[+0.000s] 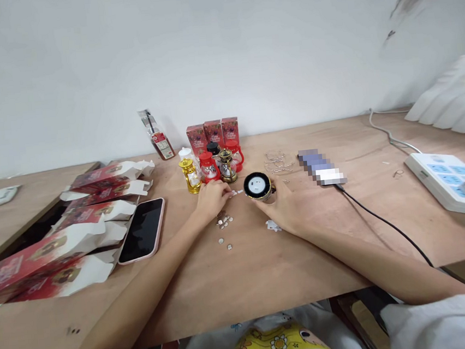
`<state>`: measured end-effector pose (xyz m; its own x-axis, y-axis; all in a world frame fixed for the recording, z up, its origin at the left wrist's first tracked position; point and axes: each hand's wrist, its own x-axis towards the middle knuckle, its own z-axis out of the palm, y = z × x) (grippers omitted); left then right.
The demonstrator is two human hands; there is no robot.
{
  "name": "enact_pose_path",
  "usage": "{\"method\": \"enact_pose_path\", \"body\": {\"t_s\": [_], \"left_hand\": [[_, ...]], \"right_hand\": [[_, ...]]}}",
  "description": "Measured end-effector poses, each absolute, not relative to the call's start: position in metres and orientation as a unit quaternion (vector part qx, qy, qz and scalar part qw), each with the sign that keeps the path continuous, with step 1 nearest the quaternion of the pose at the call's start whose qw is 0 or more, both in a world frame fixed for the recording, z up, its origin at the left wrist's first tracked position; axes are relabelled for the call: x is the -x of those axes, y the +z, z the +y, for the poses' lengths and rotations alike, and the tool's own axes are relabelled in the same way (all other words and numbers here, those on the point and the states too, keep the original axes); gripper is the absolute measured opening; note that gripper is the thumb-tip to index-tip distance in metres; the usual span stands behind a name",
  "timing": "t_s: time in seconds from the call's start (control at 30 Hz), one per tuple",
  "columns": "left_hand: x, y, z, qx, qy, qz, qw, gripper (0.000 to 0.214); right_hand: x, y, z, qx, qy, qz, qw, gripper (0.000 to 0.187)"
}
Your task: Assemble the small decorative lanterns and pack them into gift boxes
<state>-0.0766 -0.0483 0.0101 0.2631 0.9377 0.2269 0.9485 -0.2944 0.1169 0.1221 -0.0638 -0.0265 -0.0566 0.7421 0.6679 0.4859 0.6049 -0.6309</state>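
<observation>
My right hand is wrapped round a small lantern, its round base turned up toward me, with a black rim and a pale disc in the middle. My left hand is closed, fingertips down by small white pieces on the table; whatever it may pinch is hidden. Just below that hand lie several coin cells, shiny and round. Beyond it stands a group of small lanterns: a gold lantern, a red lantern, a bronze lantern and others. White scraps rest beside my right wrist.
Red boxes stand near the wall beside a clear packet. Open cartons and a phone lie left. Wire handles, a second phone with a black cable, and a power strip are right.
</observation>
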Motion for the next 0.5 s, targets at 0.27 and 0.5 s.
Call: {"method": "enact_pose_path", "body": {"t_s": [0.27, 0.5], "left_hand": [[0.078, 0.022, -0.049, 0.78, -0.139, -0.61, 0.004, 0.016], [0.079, 0.022, -0.047, 0.777, -0.14, -0.614, -0.016, 0.012]], "right_hand": [[-0.122, -0.027, -0.065, 0.427, 0.123, -0.723, 0.53, 0.046], [-0.122, -0.028, -0.064, 0.415, 0.118, -0.729, 0.531, 0.044]]}}
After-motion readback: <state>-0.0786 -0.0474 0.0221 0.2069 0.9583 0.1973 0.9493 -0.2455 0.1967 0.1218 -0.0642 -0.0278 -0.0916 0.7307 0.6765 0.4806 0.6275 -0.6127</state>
